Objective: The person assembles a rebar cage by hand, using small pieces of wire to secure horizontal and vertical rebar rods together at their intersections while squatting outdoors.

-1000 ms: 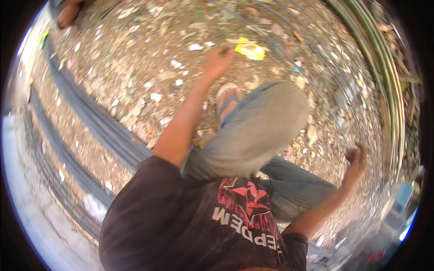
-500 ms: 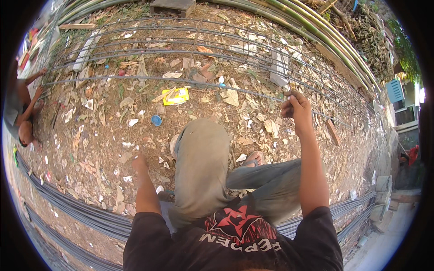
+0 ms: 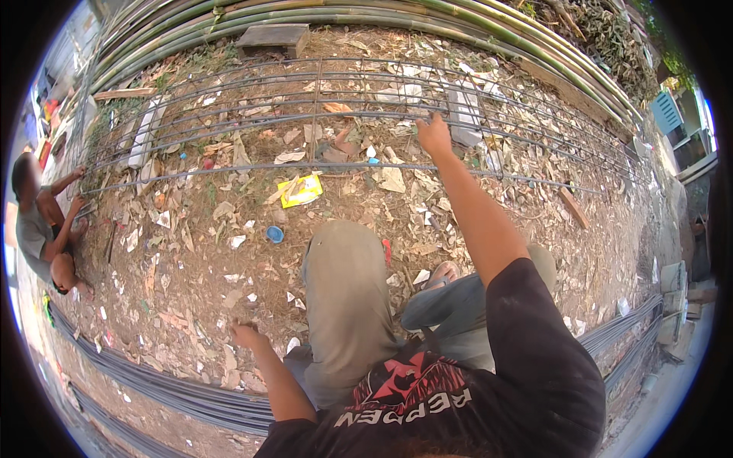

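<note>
I sit on littered ground with my legs stretched forward, my left knee raised. My right hand reaches far ahead and closes on a thin steel bar of a long rebar cage that lies across the ground. My left hand is low at my left side, down on the dirt among dry leaves, with nothing visible in it. Its fingers are bent and I cannot make out their state. My right foot in a sandal shows beside my right forearm.
Another person crouches at the cage's left end. A bundle of long steel bars runs behind my left side. Bamboo poles and a wooden block lie beyond the cage. A yellow wrapper and a blue cap lie in front.
My view swung round to face the cage. My right hand went from hanging at my side up to the cage's bars; my left hand dropped from reaching forward to the ground.
</note>
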The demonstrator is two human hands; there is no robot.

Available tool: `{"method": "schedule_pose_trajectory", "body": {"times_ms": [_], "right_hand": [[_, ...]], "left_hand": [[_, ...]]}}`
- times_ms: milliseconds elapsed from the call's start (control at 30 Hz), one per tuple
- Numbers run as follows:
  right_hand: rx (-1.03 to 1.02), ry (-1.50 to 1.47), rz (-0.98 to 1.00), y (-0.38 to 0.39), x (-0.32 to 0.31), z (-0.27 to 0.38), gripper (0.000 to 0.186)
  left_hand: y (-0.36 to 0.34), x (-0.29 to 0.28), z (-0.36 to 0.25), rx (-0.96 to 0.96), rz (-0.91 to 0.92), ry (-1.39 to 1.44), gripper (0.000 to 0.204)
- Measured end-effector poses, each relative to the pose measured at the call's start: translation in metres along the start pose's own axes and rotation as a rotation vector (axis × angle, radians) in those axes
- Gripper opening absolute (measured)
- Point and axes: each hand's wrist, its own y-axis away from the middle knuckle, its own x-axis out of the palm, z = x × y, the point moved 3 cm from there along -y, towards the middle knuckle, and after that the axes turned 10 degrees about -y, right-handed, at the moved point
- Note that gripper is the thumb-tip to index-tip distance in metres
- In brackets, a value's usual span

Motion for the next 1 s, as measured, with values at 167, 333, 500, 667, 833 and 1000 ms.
{"method": "schedule_pose_trajectory", "body": {"times_ms": [167, 333, 500, 667, 833, 1000], "right_hand": [[-0.178, -0.143, 0.481, 0.074, -0.029, 0.048, 0.048], [-0.654, -0.307, 0.343, 0.138, -0.136, 0.136, 0.044], [-1.030, -0.635, 0.116, 0.215, -0.208, 0.201, 0.053], [-0.688, -0.825, 0.406, 0.228, -0.210, 0.183, 0.034], [-0.617, -1.006, -0.238, 0.215, -0.239, 0.139, 0.028], [-0.510, -0.224, 0.274, 0.200, -0.265, 0.115, 0.024]], "left_hand": [[0.032, -0.047, -0.117, 0.385, -0.282, -0.195, 0.035], [0.149, 0.005, -0.281, 1.031, 0.262, -0.614, 0.041], [0.304, 0.050, -0.349, 1.379, 0.955, -0.449, 0.024], [0.439, 0.105, -0.386, 1.087, 1.591, 0.519, 0.021], [0.501, 0.141, -0.396, 0.629, 2.017, 0.793, 0.034], [0.452, 0.193, -0.389, 0.462, 1.739, 0.731, 0.032]]}}
